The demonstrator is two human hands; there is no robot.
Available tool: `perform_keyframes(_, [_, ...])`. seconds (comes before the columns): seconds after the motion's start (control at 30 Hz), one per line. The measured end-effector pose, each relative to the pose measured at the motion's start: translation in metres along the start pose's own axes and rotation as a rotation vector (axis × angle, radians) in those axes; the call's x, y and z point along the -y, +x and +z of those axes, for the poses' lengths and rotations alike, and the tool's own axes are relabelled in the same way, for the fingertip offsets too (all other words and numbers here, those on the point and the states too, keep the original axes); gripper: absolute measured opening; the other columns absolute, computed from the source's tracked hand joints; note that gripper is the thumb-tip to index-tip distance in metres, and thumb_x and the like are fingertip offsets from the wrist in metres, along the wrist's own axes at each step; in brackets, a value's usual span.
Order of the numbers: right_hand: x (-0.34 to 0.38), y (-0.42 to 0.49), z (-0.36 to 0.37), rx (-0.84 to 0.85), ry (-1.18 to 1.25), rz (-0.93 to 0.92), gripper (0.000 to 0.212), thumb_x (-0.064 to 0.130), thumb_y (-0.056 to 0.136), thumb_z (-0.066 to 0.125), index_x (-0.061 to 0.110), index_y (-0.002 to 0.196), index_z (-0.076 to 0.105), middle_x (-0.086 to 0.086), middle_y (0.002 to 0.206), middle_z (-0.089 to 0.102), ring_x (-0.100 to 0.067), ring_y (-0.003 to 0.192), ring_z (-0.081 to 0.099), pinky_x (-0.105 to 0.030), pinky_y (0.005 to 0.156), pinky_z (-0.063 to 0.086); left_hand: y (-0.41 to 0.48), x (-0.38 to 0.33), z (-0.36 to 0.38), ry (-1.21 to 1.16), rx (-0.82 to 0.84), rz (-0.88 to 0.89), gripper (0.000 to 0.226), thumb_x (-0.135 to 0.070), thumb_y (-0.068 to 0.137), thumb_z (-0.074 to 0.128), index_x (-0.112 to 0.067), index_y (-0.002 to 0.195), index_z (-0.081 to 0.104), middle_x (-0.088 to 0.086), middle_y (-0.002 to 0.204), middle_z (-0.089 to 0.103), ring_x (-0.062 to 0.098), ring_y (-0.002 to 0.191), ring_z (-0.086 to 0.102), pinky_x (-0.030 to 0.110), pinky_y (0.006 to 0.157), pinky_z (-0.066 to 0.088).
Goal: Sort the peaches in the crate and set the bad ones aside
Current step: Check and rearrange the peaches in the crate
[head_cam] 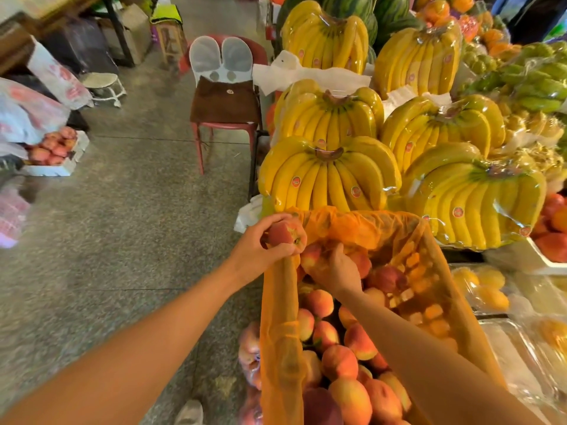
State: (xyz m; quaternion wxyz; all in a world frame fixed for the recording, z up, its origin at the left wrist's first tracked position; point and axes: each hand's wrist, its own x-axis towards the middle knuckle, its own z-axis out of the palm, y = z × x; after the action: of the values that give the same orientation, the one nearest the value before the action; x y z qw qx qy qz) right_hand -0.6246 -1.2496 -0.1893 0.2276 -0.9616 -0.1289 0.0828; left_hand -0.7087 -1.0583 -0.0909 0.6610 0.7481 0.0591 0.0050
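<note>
Peach fills left hand; right hand holds second peach.

Head-high, steeply down over crate

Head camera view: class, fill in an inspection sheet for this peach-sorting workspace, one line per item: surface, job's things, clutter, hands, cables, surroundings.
Surface: speckled floor; what the crate stands on is hidden.
Job's things: crate lined with orange plastic, full of peaches; a lifted peach over its far left corner.
Clutter: bagged fruit against the crate's left side.
Hands: left hand grips the lifted peach; right hand lies on peaches inside the crate, its grip hidden.
Cables: nothing seen.
Surroundings: wrapped bananas behind the crate, red chair, box of red fruit on the floor at left.
</note>
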Motion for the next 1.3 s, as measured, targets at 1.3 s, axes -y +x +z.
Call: perform_keyframes(1.3, [-0.022,-0.111,-0.163,0.534,0.952,0.474,0.052,0.035,0.084,0.068,0.017,0.129,0.048,-0.008,0.112,0.059,-0.021,0.099,0.06,-0.034,0.091,0.05,-0.025,-0.039,0.063,-0.182,0.078,-0.148,0.063,-0.054,0.046,0.071,-0.036,0.106,0.061,-0.003,0.111,0.063,0.012,0.099,0.059,0.024,0.074,0.045])
